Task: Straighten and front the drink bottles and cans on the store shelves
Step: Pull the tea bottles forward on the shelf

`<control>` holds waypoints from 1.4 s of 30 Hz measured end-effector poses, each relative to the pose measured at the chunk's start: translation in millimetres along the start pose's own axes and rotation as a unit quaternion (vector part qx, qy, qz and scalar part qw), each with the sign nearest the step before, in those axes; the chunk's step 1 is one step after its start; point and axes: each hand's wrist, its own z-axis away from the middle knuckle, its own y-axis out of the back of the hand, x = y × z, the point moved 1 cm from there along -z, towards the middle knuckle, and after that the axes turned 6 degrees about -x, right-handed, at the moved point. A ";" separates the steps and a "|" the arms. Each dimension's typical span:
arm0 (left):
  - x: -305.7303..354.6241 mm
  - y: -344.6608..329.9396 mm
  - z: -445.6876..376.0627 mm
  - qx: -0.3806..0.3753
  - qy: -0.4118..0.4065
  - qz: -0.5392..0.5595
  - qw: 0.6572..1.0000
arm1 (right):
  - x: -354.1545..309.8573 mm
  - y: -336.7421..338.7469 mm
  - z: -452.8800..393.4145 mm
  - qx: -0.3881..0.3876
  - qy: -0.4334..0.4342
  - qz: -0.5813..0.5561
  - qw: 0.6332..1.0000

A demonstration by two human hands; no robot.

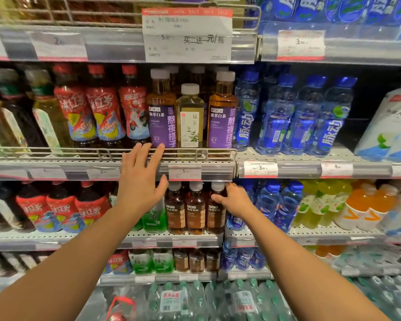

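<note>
Two bare forearms fill the bottom of the view, reaching up into the drinks bay. The left hand [140, 179] is spread wide and flat, fingers fanned, its fingertips at the wire front rail [111, 152] of the middle shelf, just below the purple-label tea bottle [161, 114]. It grips nothing. The right hand [235, 200] is one shelf down, loosely curled beside the rightmost of three dark brown tea bottles [216, 208], thumb near its shoulder; whether it has closed on the bottle I cannot tell, the fingers go behind it.

Up on the middle shelf, a pale yellow-green tea bottle [190, 119] sits between two purple-label ones, looking like a stray in the wrong facing. To its left stand red iced-tea bottles [104, 112], to its right blue sports-drink bottles [276, 117], one showing its barcode instead of its front.

Handling, as I read it: these are full plastic bottles, so fairly heavy for their size and steady on their bases, stiff enough near the cap and base but with some give mid-body. The shrink labels look glossy and could slip. Best hold is probably around the shoulder or upper body, twisting to turn the label forward, then sliding it up to the rail rather than lifting.
</note>
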 end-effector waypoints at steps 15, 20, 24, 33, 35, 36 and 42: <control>1.9 6.4 1.6 -0.003 -0.006 0.011 1.000 | -13.3 -15.0 69.1 0.311 0.134 -0.110 0.935; 0.2 5.8 0.7 -0.007 -0.003 0.010 1.000 | -78.1 52.6 74.2 0.371 0.295 0.013 0.881; 0.5 8.0 1.3 -0.008 -0.004 0.014 1.000 | -143.9 118.4 58.7 0.350 0.282 0.028 0.893; -1.6 10.4 1.8 -0.010 -0.009 0.016 1.000 | -200.2 161.8 23.0 0.281 0.138 0.135 0.940; -1.6 10.0 1.3 -0.010 -0.007 0.015 1.000 | -201.3 161.5 18.7 0.274 0.118 0.127 0.946; -1.4 9.7 1.4 -0.009 -0.005 0.014 1.000 | -201.5 161.4 16.6 0.266 0.109 0.119 0.950; -2.4 6.2 0.7 -0.009 -0.005 0.023 1.000 | -198.4 165.1 11.1 0.232 0.079 0.027 0.969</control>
